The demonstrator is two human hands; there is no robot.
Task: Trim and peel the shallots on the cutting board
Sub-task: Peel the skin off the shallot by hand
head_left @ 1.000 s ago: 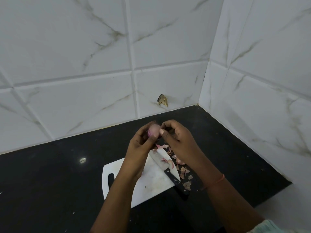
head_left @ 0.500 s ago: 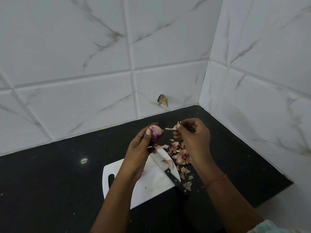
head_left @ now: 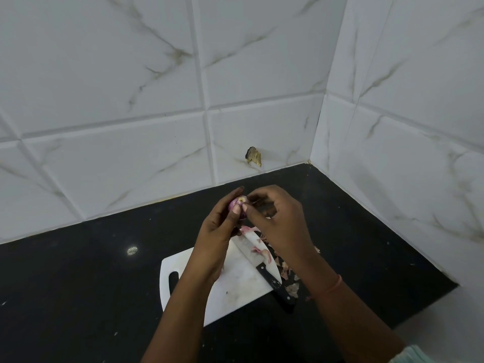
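A left hand (head_left: 217, 229) holds a shallot (head_left: 238, 206) in a curled grip above the far end of the cutting board (head_left: 235, 286), cut end up. The right hand (head_left: 275, 218), touching its right side, pinches at the skin. A knife (head_left: 262, 265) lies on the board; peelings (head_left: 286, 273) litter the black worktop (head_left: 91, 284).

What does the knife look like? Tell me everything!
The knife lies flat across the right side of the white cutting board. Its pale blade points away from the person, with pink peels lying on it. The black handle sticks out over the board's near edge above the dark counter. Neither hand touches it.
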